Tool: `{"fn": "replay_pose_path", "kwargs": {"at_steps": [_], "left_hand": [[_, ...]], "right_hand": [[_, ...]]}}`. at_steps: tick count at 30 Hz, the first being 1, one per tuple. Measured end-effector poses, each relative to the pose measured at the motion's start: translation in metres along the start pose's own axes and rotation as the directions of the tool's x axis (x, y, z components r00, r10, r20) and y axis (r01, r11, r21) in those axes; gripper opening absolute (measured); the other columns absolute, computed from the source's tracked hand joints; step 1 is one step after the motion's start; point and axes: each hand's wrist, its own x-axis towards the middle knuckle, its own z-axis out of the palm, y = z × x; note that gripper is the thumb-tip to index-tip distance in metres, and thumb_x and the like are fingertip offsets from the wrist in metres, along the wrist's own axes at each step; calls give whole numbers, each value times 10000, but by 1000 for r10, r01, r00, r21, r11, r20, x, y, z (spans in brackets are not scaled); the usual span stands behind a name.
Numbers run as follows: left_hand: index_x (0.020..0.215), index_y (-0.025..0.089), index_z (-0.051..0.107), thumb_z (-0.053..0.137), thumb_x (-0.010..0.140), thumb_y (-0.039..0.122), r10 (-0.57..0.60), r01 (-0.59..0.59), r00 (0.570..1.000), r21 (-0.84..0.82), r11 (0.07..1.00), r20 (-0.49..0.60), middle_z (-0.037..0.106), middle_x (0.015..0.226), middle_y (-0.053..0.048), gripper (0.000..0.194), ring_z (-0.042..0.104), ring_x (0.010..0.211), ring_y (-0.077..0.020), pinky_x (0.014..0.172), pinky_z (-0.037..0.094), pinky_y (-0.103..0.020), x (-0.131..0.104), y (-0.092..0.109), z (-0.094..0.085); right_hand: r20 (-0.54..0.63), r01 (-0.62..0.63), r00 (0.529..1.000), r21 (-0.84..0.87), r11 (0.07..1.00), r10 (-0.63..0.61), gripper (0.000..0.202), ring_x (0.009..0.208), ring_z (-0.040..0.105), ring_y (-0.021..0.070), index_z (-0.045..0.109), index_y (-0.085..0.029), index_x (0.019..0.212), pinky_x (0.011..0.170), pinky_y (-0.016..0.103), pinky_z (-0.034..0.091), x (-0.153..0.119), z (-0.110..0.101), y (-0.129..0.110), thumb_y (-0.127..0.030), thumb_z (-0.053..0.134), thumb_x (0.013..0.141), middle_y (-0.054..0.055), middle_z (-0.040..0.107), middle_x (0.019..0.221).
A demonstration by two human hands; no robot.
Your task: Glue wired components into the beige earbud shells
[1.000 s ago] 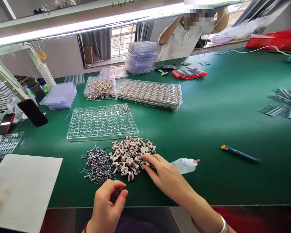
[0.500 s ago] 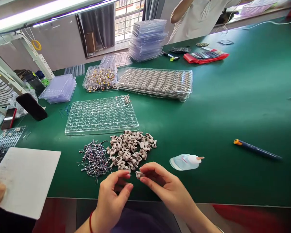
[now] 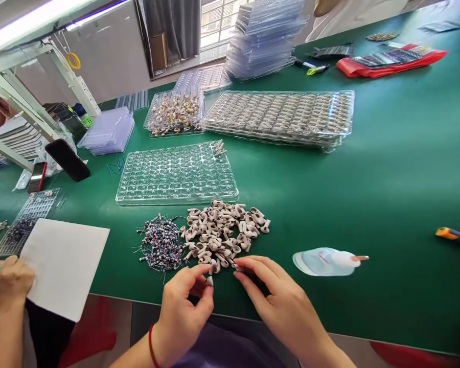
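Between thumb and index finger, my left hand pinches a small beige shell near the table's front edge. My right hand is at the lower right rim of a heap of beige shells, fingertips closed on something small and pale, mostly hidden. Left of the heap lies a pile of small wired components. Behind both piles is a clear tray with rows of hollows and a few beige pieces in its far right corner.
A squeeze bottle lies right of my right hand. Filled trays, a tray of yellow-tipped parts and stacked clear trays stand behind. At left, another person's hand rests on white paper; phones stand beyond.
The view has shifted, so the table items appear moved. The beige shell is now plain in my left fingers. My right hand has moved away from my left, to the heap's edge.
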Motion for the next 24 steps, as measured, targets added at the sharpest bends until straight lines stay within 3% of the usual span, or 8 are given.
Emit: {"fn": "replay_pose_path", "kwargs": {"at_steps": [2, 4, 9, 12, 16, 24], "left_hand": [[1096, 229, 662, 545, 840, 134, -19, 19, 1000, -3, 1000, -3, 632, 825, -14, 297, 616, 708, -109, 638, 525, -189, -8, -1, -9], [1026, 225, 673, 557, 848, 166, -76, 75, 997, -34, 997, -11, 622, 820, -11, 220, 611, 709, -109, 634, 519, -185, -16, -5, -18], [921, 184, 631, 635, 831, 278, -239, 227, 968, -135, 964, -76, 646, 838, -24, 130, 639, 744, -136, 684, 536, -216, -31, -14, -36], [910, 175, 647, 625, 839, 289, -234, 224, 968, -110, 968, -89, 652, 845, -35, 136, 638, 757, -145, 689, 538, -227, -32, -14, -45], [881, 180, 673, 608, 850, 277, -203, 199, 976, -49, 979, -81, 651, 836, -35, 120, 625, 751, -142, 673, 531, -227, -33, -13, -53], [755, 170, 656, 638, 834, 268, -164, 163, 986, 86, 983, 3, 629, 737, -14, 127, 581, 648, -114, 597, 478, -203, -29, -13, -52]], "right_hand": [[-51, 83, 995, -146, 986, -91, 184, 885, 619, 227, 617, -199, 1079, 777, 371, 523, 1, 2, 2, -265, 529, 931, 97, 620, 982], [-62, 166, 982, -184, 969, -180, 177, 865, 601, 215, 618, -187, 1080, 761, 356, 513, 6, 7, -5, -219, 523, 935, 95, 605, 957], [90, 348, 937, -149, 926, -338, 201, 730, 542, 182, 654, -160, 881, 674, 305, 475, 23, 33, -40, -126, 465, 941, 69, 593, 811], [203, 375, 919, -196, 906, -337, 235, 715, 517, 192, 670, -162, 829, 662, 315, 442, 29, 45, -51, -102, 461, 921, 69, 580, 793], [323, 374, 898, -197, 906, -301, 276, 772, 525, 201, 688, -165, 876, 696, 312, 437, 23, 45, -49, -1, 467, 843, 75, 583, 829], [335, 417, 882, -221, 882, -332, 386, 763, 515, 192, 697, -181, 956, 696, 311, 419, 25, 39, -44, 50, 418, 822, 73, 598, 846]]}}
